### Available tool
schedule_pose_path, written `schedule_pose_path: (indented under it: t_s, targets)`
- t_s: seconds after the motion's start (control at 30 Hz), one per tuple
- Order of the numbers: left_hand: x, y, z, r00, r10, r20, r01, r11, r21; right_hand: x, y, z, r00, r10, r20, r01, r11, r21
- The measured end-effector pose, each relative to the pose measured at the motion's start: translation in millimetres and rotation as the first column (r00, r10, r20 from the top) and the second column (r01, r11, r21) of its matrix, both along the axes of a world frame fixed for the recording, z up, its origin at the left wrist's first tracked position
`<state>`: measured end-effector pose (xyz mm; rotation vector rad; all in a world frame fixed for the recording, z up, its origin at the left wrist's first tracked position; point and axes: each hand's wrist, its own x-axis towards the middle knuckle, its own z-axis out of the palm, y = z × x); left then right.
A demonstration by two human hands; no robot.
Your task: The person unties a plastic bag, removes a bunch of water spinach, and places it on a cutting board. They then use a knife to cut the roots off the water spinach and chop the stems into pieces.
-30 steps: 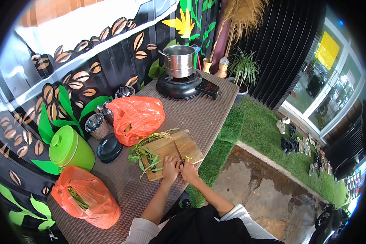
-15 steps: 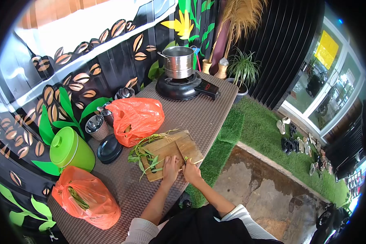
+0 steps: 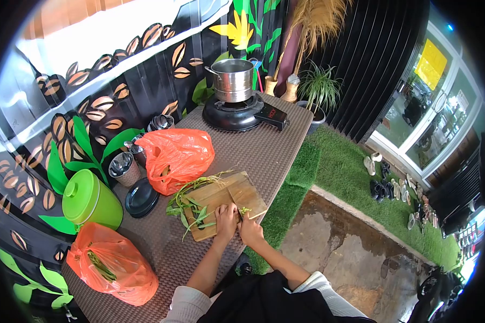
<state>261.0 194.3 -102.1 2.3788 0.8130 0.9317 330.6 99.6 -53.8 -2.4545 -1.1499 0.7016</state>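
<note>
A wooden cutting board (image 3: 248, 189) lies tilted to my view near the table's right edge. My left hand (image 3: 226, 222) is on the board with its fingers curled down over leafy green stems (image 3: 198, 212); the part under the fingers is hidden. Close beside it, my right hand (image 3: 251, 231) grips a knife (image 3: 234, 198) by the handle, the blade pointing away from me across the board. Small cut green pieces (image 3: 245, 210) lie just right of the blade. Long stems and leaves trail off the board's left side onto the table.
An orange plastic bag (image 3: 180, 156) stands beyond the board, and a second orange bag (image 3: 116, 266) is at the near left. Along the wall are a green lidded bucket (image 3: 89, 199), a dark round lid (image 3: 141, 198) and a cutlery cup (image 3: 125, 168). A steel pot (image 3: 233, 81) sits on a black stove (image 3: 234, 114).
My right hand and the knife have shifted slightly left, closer to my left hand. The cut pieces beside the blade show more fully. The whole view has moved a little.
</note>
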Motion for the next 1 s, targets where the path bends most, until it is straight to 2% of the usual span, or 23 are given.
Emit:
schedule_pose_path:
  t_s: [0.27,0.43,0.53,0.7,0.83,1.0]
  targets:
    - [0,-5,0,0.997,0.011,0.07,-0.013,1.0,0.027,15,6,-3,0.998,0.008,-0.065,-0.005,0.999,0.05]
    - [-2,-6,2,0.992,0.011,0.129,0.015,0.98,-0.199,-1,2,-5,0.998,-0.044,-0.035,0.047,0.995,0.084]
    - [1,-5,-3,0.988,0.093,0.121,-0.08,0.99,-0.114,12,10,-10,0.996,-0.033,-0.083,0.041,0.995,0.092]
    - [-1,-4,-4,0.983,0.105,0.148,-0.077,0.98,-0.182,10,3,-10,0.991,-0.014,-0.135,0.031,0.991,0.13]
    - [-3,-8,9,0.976,0.12,0.18,-0.072,0.964,-0.255,-2,1,-8,0.998,-0.049,-0.048,0.053,0.994,0.093]
    - [-1,-4,0,0.976,0.097,0.192,-0.059,0.979,-0.195,10,2,-8,1.0,-0.02,0.012,0.019,0.995,0.096]
